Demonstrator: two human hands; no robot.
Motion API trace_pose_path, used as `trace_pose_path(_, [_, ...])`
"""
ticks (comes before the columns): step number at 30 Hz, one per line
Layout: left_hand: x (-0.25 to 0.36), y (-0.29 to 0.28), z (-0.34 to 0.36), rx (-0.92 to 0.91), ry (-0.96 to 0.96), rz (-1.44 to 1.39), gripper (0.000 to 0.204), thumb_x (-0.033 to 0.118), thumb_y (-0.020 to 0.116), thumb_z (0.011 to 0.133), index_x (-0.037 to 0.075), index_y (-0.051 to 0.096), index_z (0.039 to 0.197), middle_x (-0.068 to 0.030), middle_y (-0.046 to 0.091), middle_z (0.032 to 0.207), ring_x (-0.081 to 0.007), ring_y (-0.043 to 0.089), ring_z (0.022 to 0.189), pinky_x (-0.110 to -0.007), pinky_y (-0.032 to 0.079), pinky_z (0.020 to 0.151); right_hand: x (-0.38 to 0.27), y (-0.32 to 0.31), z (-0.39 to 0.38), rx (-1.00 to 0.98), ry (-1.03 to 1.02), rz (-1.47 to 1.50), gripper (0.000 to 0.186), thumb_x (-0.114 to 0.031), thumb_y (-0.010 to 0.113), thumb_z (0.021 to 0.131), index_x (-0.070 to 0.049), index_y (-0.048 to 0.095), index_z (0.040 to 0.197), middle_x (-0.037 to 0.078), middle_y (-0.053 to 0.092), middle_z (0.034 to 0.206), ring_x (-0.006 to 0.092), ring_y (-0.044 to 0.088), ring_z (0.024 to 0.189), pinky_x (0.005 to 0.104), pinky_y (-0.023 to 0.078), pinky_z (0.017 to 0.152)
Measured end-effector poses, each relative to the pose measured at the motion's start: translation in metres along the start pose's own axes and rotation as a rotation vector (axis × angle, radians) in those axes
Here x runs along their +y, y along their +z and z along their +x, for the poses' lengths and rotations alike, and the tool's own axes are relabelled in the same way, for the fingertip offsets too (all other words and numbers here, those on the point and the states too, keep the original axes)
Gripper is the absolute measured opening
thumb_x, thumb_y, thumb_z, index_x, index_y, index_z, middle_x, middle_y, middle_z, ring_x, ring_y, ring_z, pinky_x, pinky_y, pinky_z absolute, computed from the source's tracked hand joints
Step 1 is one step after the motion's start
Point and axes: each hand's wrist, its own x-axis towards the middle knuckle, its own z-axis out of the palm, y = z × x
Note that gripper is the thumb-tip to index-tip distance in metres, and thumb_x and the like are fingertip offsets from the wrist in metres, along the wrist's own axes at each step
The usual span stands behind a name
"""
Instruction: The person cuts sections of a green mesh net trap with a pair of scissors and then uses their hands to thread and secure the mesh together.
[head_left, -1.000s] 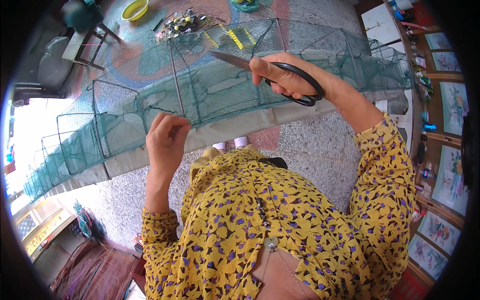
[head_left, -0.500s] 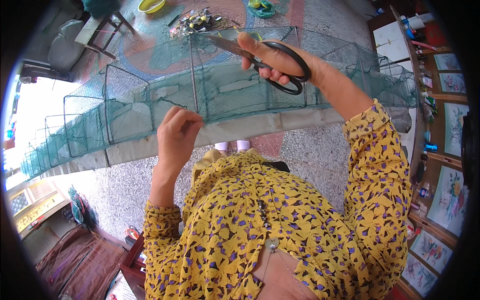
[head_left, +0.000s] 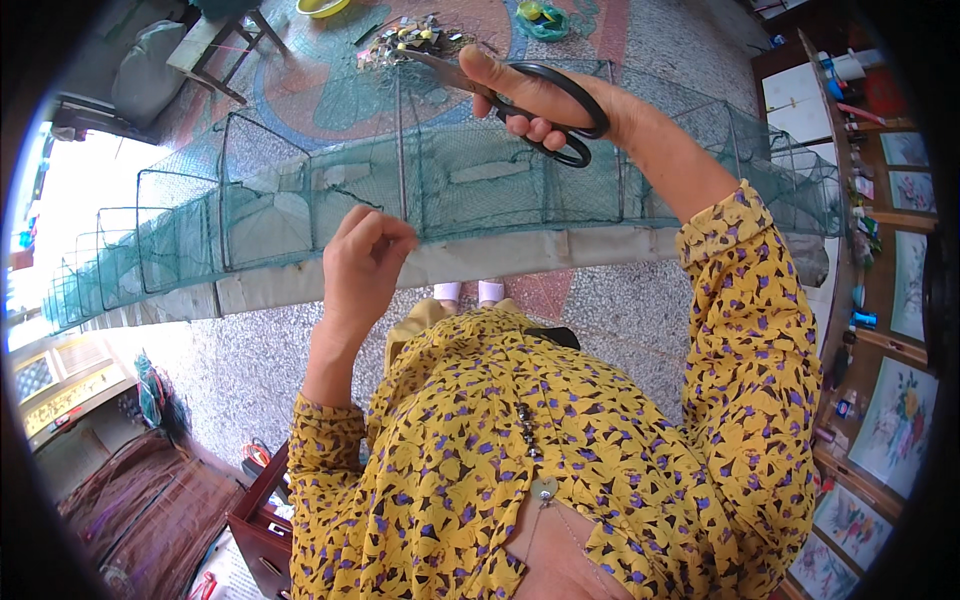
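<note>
Grips black-handled scissors (head_left: 450,71) in the right hand (head_left: 545,100), with thumb on top, fingers curled underneath and handle loops reaching back toward the wrist. Points the blades away from that hand, leftward and slightly forward. Raises the left hand (head_left: 362,262) nearer the body, with bent fingers and thumb drawn in close together. Cannot tell of anything thin pinched between those fingertips, nor of any contact there with the net.

Has a long green net (head_left: 480,190) stretched from side to side, just beyond the left hand and below the right, with dark frame bars (head_left: 402,150) at intervals. Shows a pale band (head_left: 480,258) along its near edge, beside the left hand.

Wears a yellow patterned shirt (head_left: 560,420) with sleeves ending on both forearms. Has pale shoes (head_left: 448,292) on a speckled floor (head_left: 630,310), between the hands as seen from above.

Shows, beyond the scissors, a heap of small bits (head_left: 420,38), a yellow basin (head_left: 322,7) and a green bag (head_left: 543,22). Includes a stool (head_left: 215,50) far past the left hand, flower pictures (head_left: 897,425) well right of the right hand, and a dark red box (head_left: 262,525) behind the left.
</note>
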Motion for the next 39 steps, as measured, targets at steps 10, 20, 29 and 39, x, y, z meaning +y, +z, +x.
trace_pose_path(10, [0.001,-0.002,0.001,0.025,-0.026,0.0,0.009,-0.005,0.067,0.079,-0.001,0.06,0.082,-0.0022,0.055,0.081,-0.0073,0.059,0.069,-0.021,0.047,0.06,-0.005,-0.002,0.006,0.084,-0.12,-0.128,0.083,-0.088,0.04,0.068,-0.009,0.059,0.083,-0.006,0.042,0.052,-0.0005,0.041,0.04,0.0136,0.031,0.034])
trace_pose_path(20, [-0.003,-0.008,-0.003,0.072,0.0,-0.02,0.009,-0.007,0.066,0.079,-0.001,0.061,0.083,-0.0025,0.056,0.082,-0.0057,0.057,0.067,-0.02,0.045,0.059,-0.003,0.003,-0.004,0.043,-0.101,-0.148,0.085,-0.086,0.039,0.071,-0.005,0.058,0.091,-0.005,0.041,0.053,0.0002,0.04,0.039,0.0155,0.033,0.034])
trace_pose_path(29, [0.014,-0.014,0.007,-0.022,0.098,0.162,0.009,-0.006,0.067,0.077,0.0,0.062,0.081,-0.0036,0.059,0.078,-0.0078,0.054,0.058,-0.021,0.044,0.053,0.027,0.001,-0.073,-0.005,-0.066,0.22,0.08,-0.077,0.032,0.082,-0.003,0.053,0.103,-0.006,0.039,0.055,-0.0007,0.034,0.04,0.0144,0.028,0.034])
trace_pose_path(39, [0.03,0.069,0.05,-0.186,0.346,-0.086,0.014,-0.003,0.072,0.074,0.002,0.063,0.082,-0.0036,0.057,0.075,-0.0061,0.047,0.052,-0.022,0.037,0.046,0.083,0.02,-0.178,0.192,0.087,0.86,0.108,-0.091,0.023,0.067,-0.003,0.042,0.127,0.007,0.058,0.075,0.0107,0.056,0.057,0.0246,0.047,0.05])
